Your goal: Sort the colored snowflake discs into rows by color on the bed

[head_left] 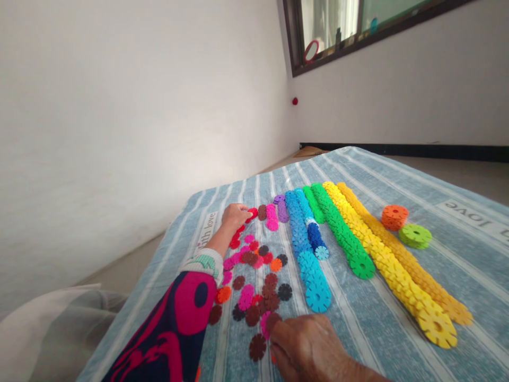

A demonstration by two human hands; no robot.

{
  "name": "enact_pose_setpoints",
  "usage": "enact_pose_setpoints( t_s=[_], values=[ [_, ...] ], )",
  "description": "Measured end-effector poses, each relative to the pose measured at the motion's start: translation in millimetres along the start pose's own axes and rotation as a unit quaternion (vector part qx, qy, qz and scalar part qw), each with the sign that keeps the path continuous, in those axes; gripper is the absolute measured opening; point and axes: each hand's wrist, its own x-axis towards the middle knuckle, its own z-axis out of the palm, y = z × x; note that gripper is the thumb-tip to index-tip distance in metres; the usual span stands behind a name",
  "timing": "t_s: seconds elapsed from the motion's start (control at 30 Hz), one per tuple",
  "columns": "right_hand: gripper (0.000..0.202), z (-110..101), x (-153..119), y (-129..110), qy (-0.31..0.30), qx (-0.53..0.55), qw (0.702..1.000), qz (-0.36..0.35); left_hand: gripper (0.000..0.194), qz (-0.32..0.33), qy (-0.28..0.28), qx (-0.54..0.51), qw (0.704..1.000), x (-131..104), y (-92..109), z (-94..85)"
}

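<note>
At the far left end of the rows, my left hand (236, 214) pinches a red snowflake disc (252, 214), a slotted plastic piece. More red discs (235, 240) lie by its wrist. Closer in, my right hand (304, 345) has its fingers curled down over the loose pile. A brown disc (273, 323) and a pink disc (264, 324) are against its fingertips; what it grips is hidden. Loose brown, pink, black and orange discs (276, 265) are scattered between the hands. Beside the left hand lie a short brown stack (262, 212) and a pink stack (272, 216).
Long overlapping rows lie to the right: blue (299, 233), green (342, 233), yellow (392, 268) and amber (401, 254). Orange (395, 217) and lime (415, 236) stacks stand farther right. A striped cloth (445, 265) covers the surface; a white wall (139, 106) rises at left.
</note>
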Motion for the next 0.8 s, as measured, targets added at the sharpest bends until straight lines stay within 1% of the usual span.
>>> enact_pose_setpoints(
  t_s=[0.07, 0.17, 0.33, 0.43, 0.53, 0.63, 0.8],
  values=[
    [0.009, 0, 0, 0, -0.006, 0.0, 1.0, 0.002, 0.035, 0.0, 0.004, 0.012, 1.0, 2, 1, 0.5],
    [0.007, 0, 1, 0, -0.022, 0.0, 1.0, 0.007, 0.031, 0.004, -0.007, 0.023, 1.0, 0, 1, -3.0],
    [0.008, -3, 2, -1, -0.046, 0.006, 0.999, 0.014, 0.025, 0.006, -0.056, 0.038, 0.998, -10, -2, -10.7],
    [0.008, -3, 1, -1, -0.034, 0.011, 0.999, 0.013, 0.021, 0.004, -0.075, 0.048, 0.996, -15, -3, -10.7],
    [0.008, -1, 1, -1, -0.019, 0.017, 1.0, 0.01, 0.019, 0.0, -0.073, 0.053, 0.996, -18, -2, -9.8],
    [0.008, 0, 0, -1, -0.019, 0.015, 1.0, 0.012, 0.019, -0.007, -0.068, 0.056, 0.996, -20, -3, -11.0],
    [0.008, 1, -1, -1, -0.003, 0.008, 1.0, 0.009, 0.025, -0.02, -0.045, 0.063, 0.997, -17, -1, -15.8]
  ],
)
